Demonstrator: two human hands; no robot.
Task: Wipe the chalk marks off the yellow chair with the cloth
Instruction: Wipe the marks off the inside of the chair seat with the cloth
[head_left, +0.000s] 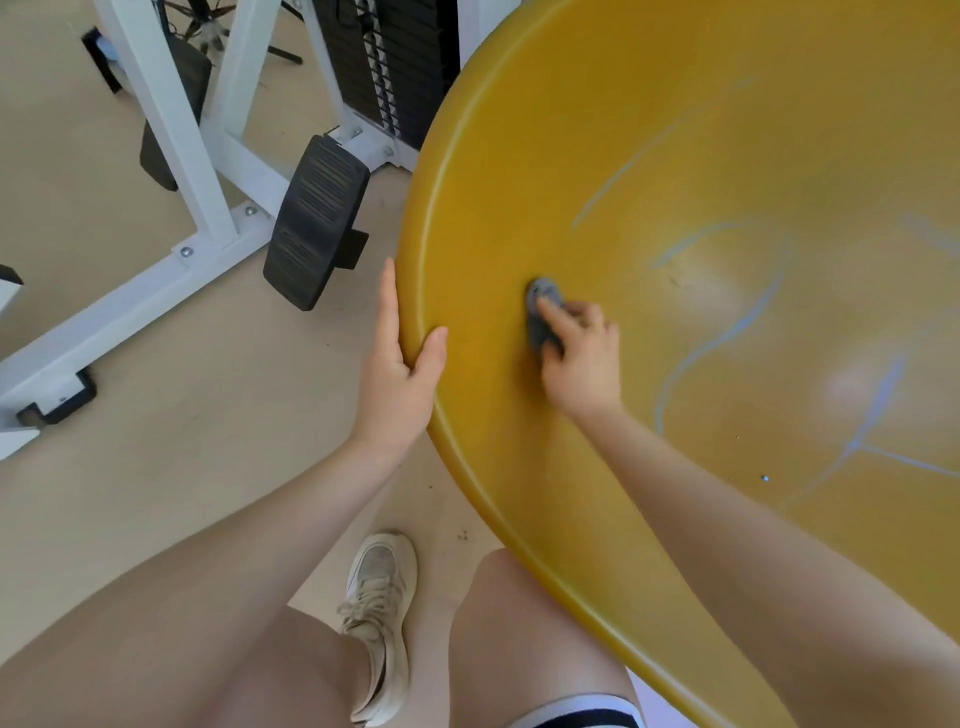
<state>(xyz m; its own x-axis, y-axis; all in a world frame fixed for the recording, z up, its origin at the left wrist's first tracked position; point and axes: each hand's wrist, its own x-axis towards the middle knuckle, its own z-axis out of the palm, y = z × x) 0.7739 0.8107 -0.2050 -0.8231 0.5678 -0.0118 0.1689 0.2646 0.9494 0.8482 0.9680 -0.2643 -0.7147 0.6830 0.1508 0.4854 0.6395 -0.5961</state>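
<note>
Gym floor (156, 415); cloth (543, 317) (gray) on chair (571, 130).

The chair (675, 156) was mustard yellow, streaked with pale blue chalk marks (727, 332). The cloth (543, 317) was grey. At upper left, the exercise machine frame (171, 130) was white, its ribbed pedal (314, 221) black. The floor (156, 415) was beige, the sneaker (382, 623) off-white.

The bare left hand (402, 374) clamps a rounded edge, thumb on top and fingers stretched flat along the outer side, its forearm reaching up from lower left. The bare right hand (579, 353) (knuckles up, wrist slightly bent) presses down with fingers curled around a small wad.
</note>
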